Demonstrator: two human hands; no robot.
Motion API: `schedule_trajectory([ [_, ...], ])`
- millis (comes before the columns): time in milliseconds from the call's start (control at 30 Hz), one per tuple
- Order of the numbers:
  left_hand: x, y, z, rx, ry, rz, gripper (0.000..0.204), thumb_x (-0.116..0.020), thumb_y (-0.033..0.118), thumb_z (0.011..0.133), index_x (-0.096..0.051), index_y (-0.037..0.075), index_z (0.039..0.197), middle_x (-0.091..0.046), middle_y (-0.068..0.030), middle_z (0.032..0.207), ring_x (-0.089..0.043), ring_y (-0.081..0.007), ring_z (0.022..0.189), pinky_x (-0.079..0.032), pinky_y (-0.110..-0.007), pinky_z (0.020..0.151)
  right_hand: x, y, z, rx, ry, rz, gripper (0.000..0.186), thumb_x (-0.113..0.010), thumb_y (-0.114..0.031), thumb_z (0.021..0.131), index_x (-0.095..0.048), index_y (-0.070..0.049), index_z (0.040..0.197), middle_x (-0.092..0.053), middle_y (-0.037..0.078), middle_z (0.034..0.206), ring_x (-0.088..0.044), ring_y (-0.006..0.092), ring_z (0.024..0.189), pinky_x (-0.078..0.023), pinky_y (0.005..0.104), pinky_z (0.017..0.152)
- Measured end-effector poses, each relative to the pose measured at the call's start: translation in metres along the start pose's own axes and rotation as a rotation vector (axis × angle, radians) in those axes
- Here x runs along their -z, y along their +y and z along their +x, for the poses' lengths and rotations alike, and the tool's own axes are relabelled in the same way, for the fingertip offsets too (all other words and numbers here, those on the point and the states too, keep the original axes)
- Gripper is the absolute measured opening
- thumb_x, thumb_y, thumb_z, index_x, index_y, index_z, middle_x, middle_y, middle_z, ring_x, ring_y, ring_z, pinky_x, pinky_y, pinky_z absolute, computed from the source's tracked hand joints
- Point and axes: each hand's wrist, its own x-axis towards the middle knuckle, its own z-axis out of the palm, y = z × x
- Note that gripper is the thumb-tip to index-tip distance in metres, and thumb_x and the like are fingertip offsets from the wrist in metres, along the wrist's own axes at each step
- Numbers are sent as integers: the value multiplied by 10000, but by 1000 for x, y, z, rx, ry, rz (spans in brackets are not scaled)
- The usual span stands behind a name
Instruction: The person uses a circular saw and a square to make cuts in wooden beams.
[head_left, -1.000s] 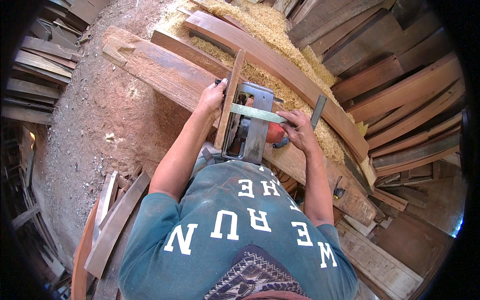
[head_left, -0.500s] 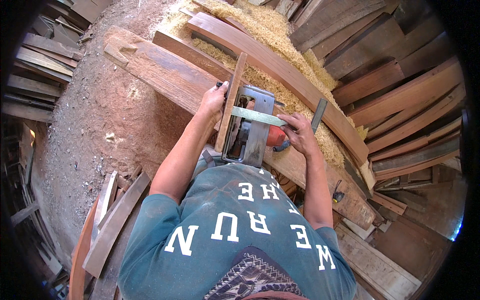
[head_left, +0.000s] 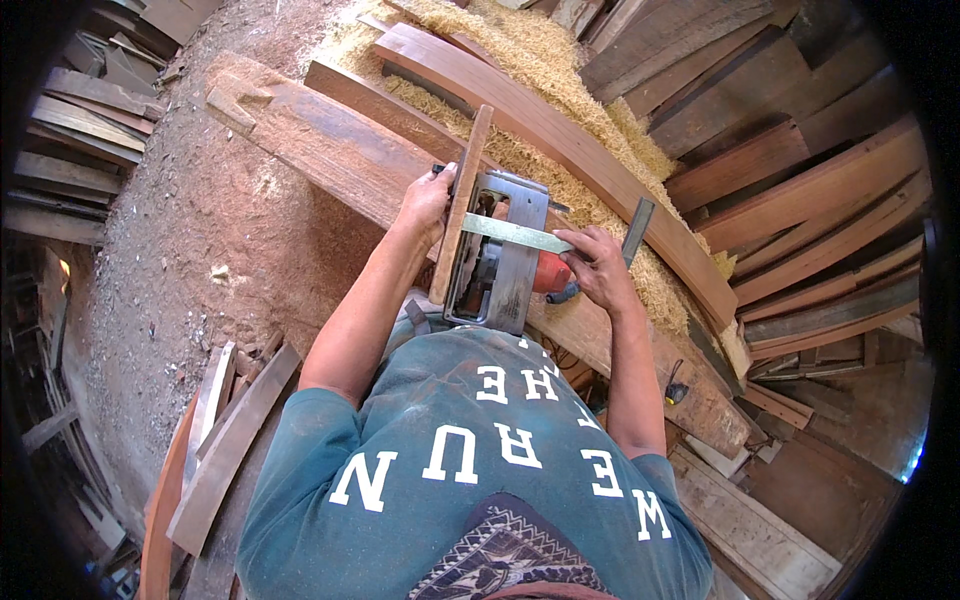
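Nearest the camera, at six o'clock, is the person's teal shirt (head_left: 470,480) with white lettering; both bare forearms run up from it toward the middle of the view.

The left hand (head_left: 425,205) sits just left of centre, at about eleven o'clock from the picture's middle. Its grip is closed around the narrow wooden strip (head_left: 460,205), a slim light-brown batten that runs from about twelve o'clock down toward six, lying along the left edge of the power tool.

The right hand (head_left: 595,265) lies at about three o'clock from the tool. Its fingers press flat on the end of a pale green steel ruler (head_left: 515,233) that crosses the tool's top; the grip is a flat press rather than a clasp, and whether the thumb curls under cannot be told. Just below this hand the red motor housing (head_left: 552,272) shows.

The power tool (head_left: 500,260), a grey metal-bodied machine lying upturned, rests on the long reddish plank (head_left: 330,150), which runs from ten o'clock down to four o'clock and serves as the worktop.

Beyond it, a curved brown board (head_left: 560,140) arcs from twelve to three o'clock, with a heap of yellow shavings (head_left: 530,60) around it. Dark stacked planks (head_left: 790,150) fill the far right; the sawdust-strewn floor (head_left: 200,250) lies at nine o'clock.
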Motion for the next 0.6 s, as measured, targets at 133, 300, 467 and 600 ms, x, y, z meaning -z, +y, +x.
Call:
schedule_trajectory([
  [133,2,0,1,10,-4,42,258,-510,296,1054,-594,53,1021,-612,-42,822,-588,-153,679,-531,-306,603,-1,-1,1,3,6,-2,374,-761,-93,786,-719,-143,1155,-660,85,935,-607,287,931,-454,419,842],
  [300,5,-3,6,16,8,35,254,-512,285,1051,-602,49,1028,-635,-46,790,-587,-160,614,-524,-340,566,0,-2,3,24,15,-13,378,-762,-83,773,-720,-135,1144,-657,96,892,-617,293,881,-476,418,797],
  [467,5,-2,4,16,9,61,275,-500,303,1055,-604,50,1023,-618,-46,809,-589,-162,664,-525,-319,605,0,0,3,-4,-18,-15,380,-760,-88,782,-718,-138,1156,-658,94,928,-611,293,923,-463,426,835],
  [600,3,0,1,16,15,63,291,-490,315,1059,-602,50,1021,-609,-50,824,-592,-164,697,-529,-309,629,1,-5,3,-10,-16,-13,385,-760,-94,787,-715,-141,1166,-658,94,957,-605,294,945,-454,430,856],
])
